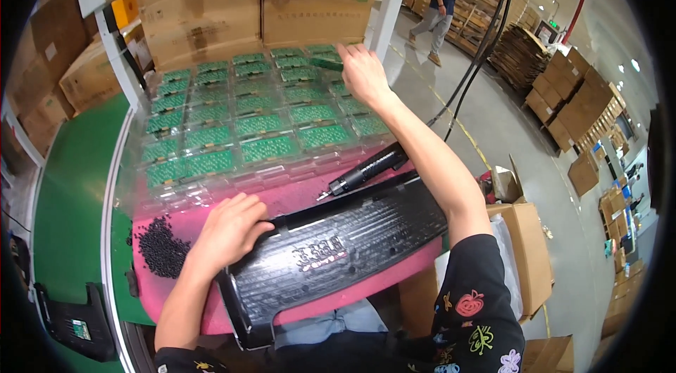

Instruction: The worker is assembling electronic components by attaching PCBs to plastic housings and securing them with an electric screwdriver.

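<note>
A long black plastic housing [338, 246] lies across the pink mat, its ribbed inner side facing up. My left hand [236, 229] is closed at the far left edge of this housing, fingers curled and thumb against the rim. Stretched far forward, my right hand [365, 76] pinches a green circuit board [326, 63] at its right end, above the clear plastic tray [232, 179]. Many green circuit boards sit in rows in the tray's compartments. Between tray and housing lies a black electric screwdriver [370, 170], its bit pointing left.
A pile of small black screws [162, 246] is on the pink mat [352, 302] at left. Beyond it runs a green conveyor [67, 204] carrying another black housing [77, 324]. Cardboard boxes [204, 14] stand behind the tray; an open carton [528, 253] is at right. A person [442, 3] walks in the aisle.
</note>
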Demonstrator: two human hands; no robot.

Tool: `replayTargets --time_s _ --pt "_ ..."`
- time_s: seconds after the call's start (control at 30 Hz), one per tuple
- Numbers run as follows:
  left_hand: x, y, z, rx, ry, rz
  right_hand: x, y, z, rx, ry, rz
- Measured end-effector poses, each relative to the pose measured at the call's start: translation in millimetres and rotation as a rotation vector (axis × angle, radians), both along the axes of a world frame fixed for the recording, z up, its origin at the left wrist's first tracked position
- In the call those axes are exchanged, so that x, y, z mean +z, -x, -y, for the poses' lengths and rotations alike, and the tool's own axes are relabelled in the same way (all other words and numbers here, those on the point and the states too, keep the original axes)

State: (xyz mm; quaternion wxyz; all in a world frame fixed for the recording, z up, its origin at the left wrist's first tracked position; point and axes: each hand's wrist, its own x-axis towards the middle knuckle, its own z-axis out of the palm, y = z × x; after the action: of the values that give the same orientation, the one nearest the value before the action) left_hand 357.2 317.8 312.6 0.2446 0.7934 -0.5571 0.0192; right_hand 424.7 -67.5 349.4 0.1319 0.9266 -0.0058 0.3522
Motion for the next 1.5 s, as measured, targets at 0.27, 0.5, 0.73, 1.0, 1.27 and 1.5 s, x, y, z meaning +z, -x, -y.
replayTargets --time_s 0.27,0.5,0.73,1.0,1.27,1.5 --pt "-2 -3 1 -0.002 0.033 -0.058 5 2 22 -0.208 -0.284 -0.022" --pt "-8 -3 -1 -0.055 0.031 -0.022 -35 -37 15 -0.047 -0.44 -0.28" --pt "-10 -3 -2 -0.06 0.05 0.005 -25 -48 -13 -0.294 -0.274 -0.417" --pt "-9 -5 -1 -0.062 0.038 -0.018 -24 -36 -12 -0.161 -0.259 -0.41" --pt "-6 -1 -1 -0.056 0.046 0.0 -21 -28 -5 -0.266 -0.345 -0.235" --pt "1 -3 -16 0.022 -0.071 0.117 5 52 -81 0.321 -1.195 -0.107"
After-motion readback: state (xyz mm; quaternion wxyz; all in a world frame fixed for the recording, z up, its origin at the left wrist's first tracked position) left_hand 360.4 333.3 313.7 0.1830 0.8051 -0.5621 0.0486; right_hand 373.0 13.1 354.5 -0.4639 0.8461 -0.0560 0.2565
